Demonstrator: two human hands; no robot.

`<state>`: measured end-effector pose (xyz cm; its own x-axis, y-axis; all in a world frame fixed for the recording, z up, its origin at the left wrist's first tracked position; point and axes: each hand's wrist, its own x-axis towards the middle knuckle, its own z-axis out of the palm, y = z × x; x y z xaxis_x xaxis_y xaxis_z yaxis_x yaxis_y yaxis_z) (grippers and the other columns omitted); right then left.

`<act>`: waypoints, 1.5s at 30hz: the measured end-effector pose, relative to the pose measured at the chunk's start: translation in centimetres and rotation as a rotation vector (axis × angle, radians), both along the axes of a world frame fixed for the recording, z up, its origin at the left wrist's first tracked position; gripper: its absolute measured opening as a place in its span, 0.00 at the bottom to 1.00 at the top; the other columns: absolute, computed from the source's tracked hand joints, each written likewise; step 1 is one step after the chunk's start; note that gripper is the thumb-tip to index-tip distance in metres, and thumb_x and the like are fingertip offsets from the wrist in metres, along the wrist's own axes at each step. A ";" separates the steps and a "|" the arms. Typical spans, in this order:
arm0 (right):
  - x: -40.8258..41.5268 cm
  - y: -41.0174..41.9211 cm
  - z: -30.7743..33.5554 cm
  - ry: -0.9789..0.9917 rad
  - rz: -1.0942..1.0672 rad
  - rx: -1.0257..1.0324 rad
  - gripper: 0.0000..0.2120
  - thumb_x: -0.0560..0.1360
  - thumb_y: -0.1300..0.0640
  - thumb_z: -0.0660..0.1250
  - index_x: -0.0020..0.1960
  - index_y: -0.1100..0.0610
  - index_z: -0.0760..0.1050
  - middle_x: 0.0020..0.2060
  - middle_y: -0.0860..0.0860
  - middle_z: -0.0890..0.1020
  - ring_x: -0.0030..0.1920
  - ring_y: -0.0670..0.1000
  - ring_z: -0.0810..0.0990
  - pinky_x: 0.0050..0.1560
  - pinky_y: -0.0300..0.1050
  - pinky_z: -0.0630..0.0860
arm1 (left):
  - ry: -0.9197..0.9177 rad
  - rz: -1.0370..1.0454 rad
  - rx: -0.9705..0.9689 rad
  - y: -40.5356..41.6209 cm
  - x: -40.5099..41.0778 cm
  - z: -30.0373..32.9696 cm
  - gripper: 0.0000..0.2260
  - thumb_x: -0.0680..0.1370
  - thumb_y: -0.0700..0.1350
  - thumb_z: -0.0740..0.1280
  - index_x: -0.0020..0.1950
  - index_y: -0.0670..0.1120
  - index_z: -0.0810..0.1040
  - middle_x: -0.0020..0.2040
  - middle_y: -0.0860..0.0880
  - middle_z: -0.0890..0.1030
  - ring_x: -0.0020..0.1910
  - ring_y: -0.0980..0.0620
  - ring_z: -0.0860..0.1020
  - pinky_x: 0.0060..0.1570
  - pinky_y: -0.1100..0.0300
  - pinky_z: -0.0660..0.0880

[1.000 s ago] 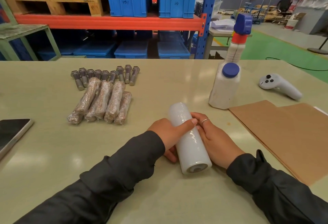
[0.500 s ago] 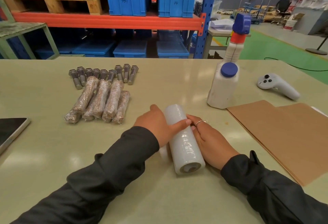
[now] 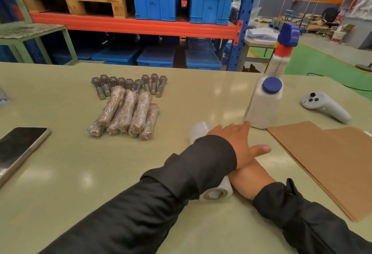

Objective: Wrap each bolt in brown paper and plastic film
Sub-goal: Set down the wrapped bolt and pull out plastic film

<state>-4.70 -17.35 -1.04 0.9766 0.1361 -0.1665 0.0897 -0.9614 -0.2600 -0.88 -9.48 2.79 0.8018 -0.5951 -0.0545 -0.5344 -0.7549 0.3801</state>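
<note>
Crossing flat-fingered over the film roll [image 3: 216,193], the left hand [image 3: 238,143] hides the right hand's [image 3: 249,181] grip.

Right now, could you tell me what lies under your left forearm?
The roll of plastic film lies on the table under the left sleeve, only its two ends showing. The right hand rests beside it, its fingers hidden beneath the left hand.
</note>
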 end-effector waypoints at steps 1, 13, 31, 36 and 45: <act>0.0 0.1 0.0 -0.021 -0.012 0.028 0.21 0.82 0.54 0.49 0.75 0.54 0.55 0.72 0.54 0.63 0.68 0.55 0.65 0.61 0.42 0.61 | -0.002 -0.010 0.025 0.3 0.0 -0.2 0.33 0.77 0.65 0.50 0.77 0.50 0.46 0.75 0.46 0.58 0.74 0.49 0.55 0.72 0.51 0.49; -0.3 0.0 -1.2 -0.153 0.164 -0.050 0.27 0.78 0.40 0.37 0.76 0.44 0.39 0.76 0.44 0.41 0.74 0.43 0.37 0.70 0.38 0.33 | -0.106 -0.002 0.230 8.6 -0.8 -0.3 0.24 0.77 0.63 0.52 0.73 0.59 0.60 0.76 0.54 0.53 0.75 0.54 0.42 0.70 0.54 0.36; -1.8 -0.4 -0.8 -0.023 0.099 -0.085 0.29 0.77 0.36 0.38 0.73 0.42 0.33 0.74 0.43 0.34 0.72 0.42 0.31 0.69 0.38 0.31 | 0.119 0.394 -0.214 18.9 -6.2 -0.9 0.17 0.80 0.50 0.57 0.58 0.72 0.58 0.76 0.54 0.50 0.68 0.54 0.65 0.54 0.69 0.63; -2.0 -0.4 -0.7 -0.018 0.085 -0.091 0.29 0.77 0.36 0.38 0.74 0.42 0.33 0.74 0.43 0.34 0.73 0.43 0.31 0.69 0.39 0.31 | 0.191 0.535 -0.444 21.6 -6.8 -0.6 0.13 0.78 0.49 0.60 0.56 0.68 0.65 0.62 0.57 0.68 0.47 0.64 0.69 0.39 0.80 0.62; -2.1 -0.2 -0.7 -0.021 0.080 -0.085 0.29 0.77 0.36 0.39 0.74 0.43 0.34 0.74 0.45 0.35 0.73 0.44 0.33 0.69 0.40 0.32 | 0.261 0.695 -0.718 24.3 -7.3 -2.4 0.23 0.61 0.67 0.71 0.52 0.66 0.72 0.60 0.54 0.75 0.55 0.58 0.75 0.57 0.59 0.71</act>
<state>-6.80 -17.56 -1.71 0.9667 0.1997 -0.1601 0.1713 -0.9695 -0.1753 -8.13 14.81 0.35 0.9953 0.0342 -0.0908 0.0967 -0.4151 0.9046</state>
